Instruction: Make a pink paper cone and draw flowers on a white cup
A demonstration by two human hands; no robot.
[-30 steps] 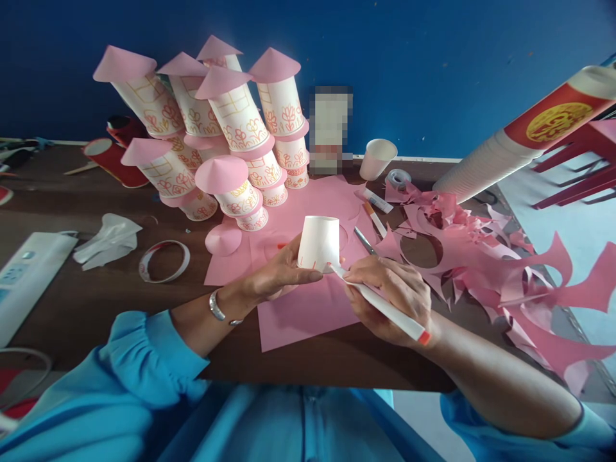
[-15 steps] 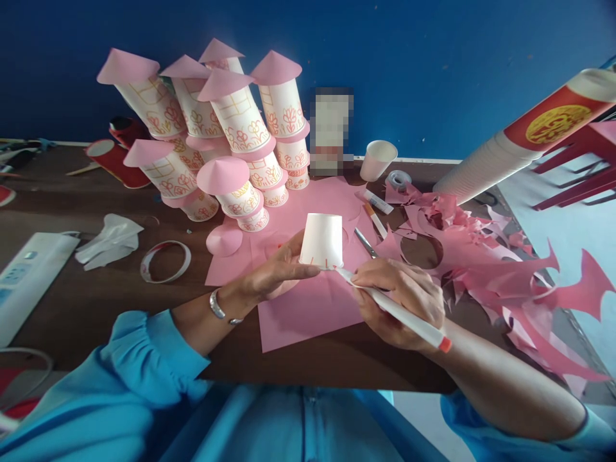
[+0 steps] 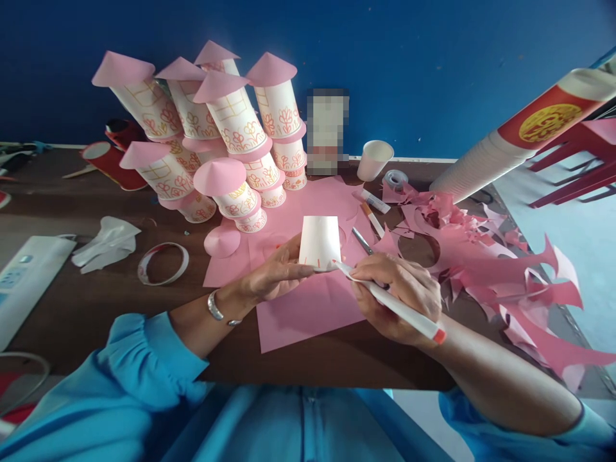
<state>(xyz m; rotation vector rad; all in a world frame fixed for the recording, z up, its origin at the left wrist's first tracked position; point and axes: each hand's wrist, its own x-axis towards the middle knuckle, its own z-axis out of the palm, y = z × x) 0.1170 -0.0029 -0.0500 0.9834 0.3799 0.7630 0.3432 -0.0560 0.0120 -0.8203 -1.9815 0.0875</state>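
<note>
My left hand (image 3: 276, 273) is closed on a white paper cup (image 3: 320, 239), held upside down with its rim at the bottom. Short red strokes run along the cup near the rim. Between the fingers of my right hand (image 3: 399, 295) is a white marker pen (image 3: 404, 311) with a red end, its tip touching the cup just above the rim. Beneath both hands lies a sheet of pink paper (image 3: 308, 327). A pair of scissors (image 3: 362, 240) is partly hidden behind my right hand.
Paper-cup towers (image 3: 243, 128) with pink cone roofs stand back left. Another white cup (image 3: 375, 160), a glue stick (image 3: 376, 201) and pink paper scraps (image 3: 481, 269) are to the right, by a long cup stack (image 3: 481, 160). A tape roll (image 3: 163, 264) and power strip (image 3: 29, 282) lie left.
The cup has turned slightly, so the red strokes sit differently along its rim. The marker's tip has shifted a little left with my right hand. The whole view has moved slightly.
</note>
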